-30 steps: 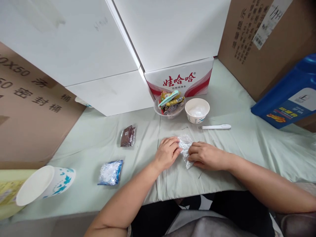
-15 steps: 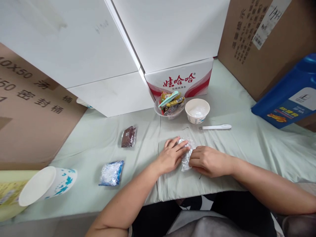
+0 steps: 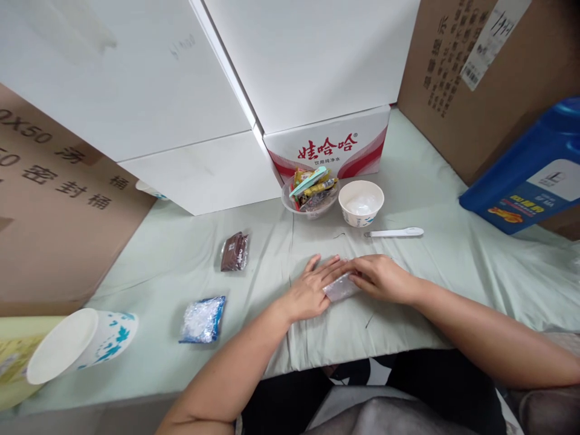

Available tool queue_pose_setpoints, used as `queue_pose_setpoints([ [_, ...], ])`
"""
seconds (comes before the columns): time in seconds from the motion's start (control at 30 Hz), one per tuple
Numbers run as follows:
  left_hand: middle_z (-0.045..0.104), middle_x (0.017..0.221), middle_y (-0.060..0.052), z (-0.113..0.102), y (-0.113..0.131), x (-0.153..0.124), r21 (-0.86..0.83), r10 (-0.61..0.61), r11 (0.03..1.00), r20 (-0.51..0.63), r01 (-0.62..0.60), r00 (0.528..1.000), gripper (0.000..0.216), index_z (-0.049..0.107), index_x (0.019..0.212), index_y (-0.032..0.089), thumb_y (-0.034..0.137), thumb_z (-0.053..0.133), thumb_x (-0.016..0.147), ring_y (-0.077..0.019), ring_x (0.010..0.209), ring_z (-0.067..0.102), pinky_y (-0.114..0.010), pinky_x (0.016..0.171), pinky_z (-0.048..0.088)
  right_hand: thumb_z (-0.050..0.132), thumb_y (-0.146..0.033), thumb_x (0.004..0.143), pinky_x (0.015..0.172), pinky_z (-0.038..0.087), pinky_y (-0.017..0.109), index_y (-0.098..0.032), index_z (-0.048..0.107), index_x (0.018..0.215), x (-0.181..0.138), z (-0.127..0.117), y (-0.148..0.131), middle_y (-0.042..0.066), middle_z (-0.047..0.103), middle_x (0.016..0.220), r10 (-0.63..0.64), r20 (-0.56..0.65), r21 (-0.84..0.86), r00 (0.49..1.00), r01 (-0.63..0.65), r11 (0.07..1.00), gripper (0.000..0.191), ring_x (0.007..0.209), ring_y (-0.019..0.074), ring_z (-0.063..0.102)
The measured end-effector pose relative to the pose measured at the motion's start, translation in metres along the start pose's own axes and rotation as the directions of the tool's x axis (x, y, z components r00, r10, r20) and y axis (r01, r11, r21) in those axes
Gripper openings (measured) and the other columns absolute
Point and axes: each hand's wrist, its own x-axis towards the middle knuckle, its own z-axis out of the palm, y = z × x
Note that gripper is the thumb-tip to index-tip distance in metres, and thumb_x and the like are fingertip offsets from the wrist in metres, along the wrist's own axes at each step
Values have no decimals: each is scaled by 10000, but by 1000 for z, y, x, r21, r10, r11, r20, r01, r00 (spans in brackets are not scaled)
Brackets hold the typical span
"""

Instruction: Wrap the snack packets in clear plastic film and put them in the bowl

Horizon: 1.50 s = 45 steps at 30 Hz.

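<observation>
The clear packet (image 3: 341, 290) lies on the green cloth (image 3: 453, 254) under both hands. The left hand (image 3: 310, 291) is spread flat on it. The right hand (image 3: 383, 278) presses its three o'clock end, fingers flat. A white bowl (image 3: 361, 203) stands at twelve o'clock.

The light is bright and even, falling from overhead (no single lamp shows), so the white boxes (image 3: 136, 90) come close to washing out. Shadows are soft and thin: a faint one under my left hand (image 3: 310, 290) and my right hand (image 3: 383, 278), a darker one below my forearms at the edge of the tabletop (image 3: 181, 260). The clear packet (image 3: 341, 290) under my fingers (image 3: 326, 266) gives small dull glints. The centre is sharp. The wide lens bends straight lines outward, stretching the paper cup (image 3: 77, 344) and blue jug (image 3: 530, 175) at the sides, and the top right corner darkens.
</observation>
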Motion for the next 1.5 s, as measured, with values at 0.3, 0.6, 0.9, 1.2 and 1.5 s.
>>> queue_pose_setpoints([
  [0.3,360,1526,-186,6,-5,-1,-32,-34,999,-95,31,995,851,-89,1530,168,106,439,866,-243,1398,390,-535,1168,259,442,-196,926,688,435,281,-159,598,1099,11,23,10,96,732,967,275,-159,-288,948,-311,906,236,817,203,675],
  [0.6,237,1573,-187,7,-6,-2,-162,-27,987,-260,-16,965,664,80,1528,196,157,381,937,-266,1423,332,-507,1126,361,444,-184,928,679,416,299,-144,599,1028,16,25,7,125,710,924,343,-100,-427,934,-351,833,188,836,237,651],
  [0.9,542,1295,-126,4,-4,4,15,-202,977,-240,211,949,263,627,1132,186,260,592,882,-309,1290,438,-519,1072,405,471,-206,928,825,449,372,-149,628,1028,10,20,10,130,656,985,49,-231,-340,972,-128,932,195,934,253,573],
  [1.2,550,1282,-113,5,-4,3,-61,-239,971,-318,232,917,218,612,1055,198,188,594,838,-296,1256,483,-517,1033,448,642,-233,842,931,456,394,-150,667,1084,9,19,12,122,633,1090,-151,32,-124,988,154,980,256,1035,234,545],
  [1.5,567,1262,-117,12,-18,2,-140,-261,965,-405,222,876,373,506,1259,206,168,490,888,-244,1193,547,-470,1015,478,530,-108,887,794,496,315,-186,709,996,10,17,14,92,672,968,-120,-39,-181,992,112,977,223,902,199,594],
])
